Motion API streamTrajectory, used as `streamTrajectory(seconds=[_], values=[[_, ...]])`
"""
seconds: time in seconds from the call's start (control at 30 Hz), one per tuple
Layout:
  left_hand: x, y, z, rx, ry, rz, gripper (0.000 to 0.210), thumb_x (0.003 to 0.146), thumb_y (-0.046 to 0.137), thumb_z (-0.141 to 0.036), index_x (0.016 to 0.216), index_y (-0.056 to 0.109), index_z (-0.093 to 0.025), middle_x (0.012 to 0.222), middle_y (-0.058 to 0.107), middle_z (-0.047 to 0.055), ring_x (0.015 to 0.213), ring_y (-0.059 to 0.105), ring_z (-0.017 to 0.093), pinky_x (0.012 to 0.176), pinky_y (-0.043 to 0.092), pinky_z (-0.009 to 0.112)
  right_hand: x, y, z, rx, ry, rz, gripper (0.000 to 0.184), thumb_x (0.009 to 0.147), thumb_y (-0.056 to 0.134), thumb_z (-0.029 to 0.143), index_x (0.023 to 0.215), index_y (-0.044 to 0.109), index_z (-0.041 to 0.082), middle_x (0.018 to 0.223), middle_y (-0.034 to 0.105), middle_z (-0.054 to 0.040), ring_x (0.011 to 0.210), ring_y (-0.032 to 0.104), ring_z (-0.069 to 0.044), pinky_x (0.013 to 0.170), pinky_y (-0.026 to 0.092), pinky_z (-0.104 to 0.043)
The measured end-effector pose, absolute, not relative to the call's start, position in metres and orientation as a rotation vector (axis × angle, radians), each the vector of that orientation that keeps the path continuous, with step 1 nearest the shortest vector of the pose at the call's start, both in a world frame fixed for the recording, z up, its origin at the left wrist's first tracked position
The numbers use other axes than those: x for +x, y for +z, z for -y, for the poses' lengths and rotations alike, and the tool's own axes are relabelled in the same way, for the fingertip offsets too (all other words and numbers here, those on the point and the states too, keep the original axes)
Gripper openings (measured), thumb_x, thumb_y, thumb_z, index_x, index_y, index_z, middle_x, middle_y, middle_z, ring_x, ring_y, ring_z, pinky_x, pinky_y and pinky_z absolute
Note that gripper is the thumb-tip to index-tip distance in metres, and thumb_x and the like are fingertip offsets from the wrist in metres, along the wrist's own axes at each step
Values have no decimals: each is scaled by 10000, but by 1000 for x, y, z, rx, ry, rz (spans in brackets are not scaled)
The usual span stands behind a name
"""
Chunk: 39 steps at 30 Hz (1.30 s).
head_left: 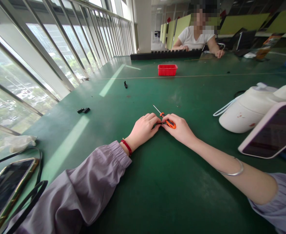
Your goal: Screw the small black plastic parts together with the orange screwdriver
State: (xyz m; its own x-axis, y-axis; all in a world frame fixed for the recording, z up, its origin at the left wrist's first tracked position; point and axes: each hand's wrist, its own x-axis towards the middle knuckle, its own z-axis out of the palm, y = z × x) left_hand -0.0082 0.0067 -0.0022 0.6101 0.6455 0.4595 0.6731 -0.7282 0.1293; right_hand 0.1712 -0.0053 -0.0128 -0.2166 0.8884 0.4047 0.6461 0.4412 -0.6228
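Note:
My left hand (pixel 146 127) is closed, its fingertips pinching a small black part (pixel 159 123) over the green table. Close beside it, my right hand (pixel 179 126) has its fingers around a screwdriver (pixel 170 123) with an orange and black handle. The thin metal shaft points up and to the left, away from me. The right fingertips also meet the small black part, whose exact kind is too small to tell. Farther off on the left lie several small black pieces (pixel 83 110), and another black piece (pixel 125 84) stands beyond them.
A red bin (pixel 167 70) stands at the far side, before a long black strip (pixel 167 55) and a seated person (pixel 196 39). To the right are a white bottle (pixel 245 109) and a propped phone (pixel 270 130). Another phone (pixel 10 188) and a black cable (pixel 39 162) lie left.

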Motion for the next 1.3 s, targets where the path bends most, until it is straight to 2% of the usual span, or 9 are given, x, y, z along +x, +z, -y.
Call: streamTrajectory(seconds=[0.4,0.5,0.6,0.67,0.73,0.87,0.97,1.3], values=[[-12,-3,-8,-2940,-1034,1354,69,818,557,-216,862,607,-198,878,651,-4,847,603,145,754,475,268,171,-12,6,-1261,423,1949,38,782,588,233,818,586,224,840,594,-17,779,582,-179,718,427,-292],[-12,-3,-9,-2915,-1097,1396,68,804,558,-213,846,606,-190,869,644,5,813,603,140,720,481,262,170,-10,8,-1249,422,1909,155,750,615,237,899,573,224,918,614,-29,818,597,-190,747,451,-308],[-12,-1,-8,-2839,-1113,1454,51,786,563,-189,818,602,-185,845,633,7,792,596,139,693,474,255,171,-6,17,-1222,450,1848,251,730,623,237,967,543,218,881,624,-21,720,597,-168,677,469,-290],[-12,-1,-8,-2788,-1099,1501,40,775,567,-175,798,599,-183,834,630,6,784,592,138,680,468,251,172,-2,28,-1157,396,1796,176,760,582,208,930,542,217,825,621,-11,664,590,-146,636,469,-266],[-13,-1,-8,-2746,-1078,1540,31,768,570,-169,776,596,-183,830,629,5,779,590,139,678,464,253,175,0,40,-1069,292,1768,131,784,565,186,906,544,226,860,638,-13,706,615,-141,656,483,-255],[-12,-2,-9,-2709,-1036,1568,37,762,562,-162,743,587,-182,833,627,5,772,585,139,677,459,257,180,2,59,-917,145,1707,197,779,603,191,952,524,244,831,632,-1,653,617,-122,597,498,-232],[-12,-3,-9,-2711,-1009,1557,39,765,556,-163,748,584,-183,837,620,6,776,580,140,677,455,257,181,2,63,-839,73,1738,160,783,599,206,913,518,250,767,612,6,590,592,-117,535,490,-238],[-10,1,-4,-2674,-832,1473,31,774,559,-166,766,577,-190,856,619,14,795,566,154,673,443,267,174,4,62,-819,-27,1859,136,774,596,211,877,520,258,729,651,11,573,602,-130,537,497,-262]])
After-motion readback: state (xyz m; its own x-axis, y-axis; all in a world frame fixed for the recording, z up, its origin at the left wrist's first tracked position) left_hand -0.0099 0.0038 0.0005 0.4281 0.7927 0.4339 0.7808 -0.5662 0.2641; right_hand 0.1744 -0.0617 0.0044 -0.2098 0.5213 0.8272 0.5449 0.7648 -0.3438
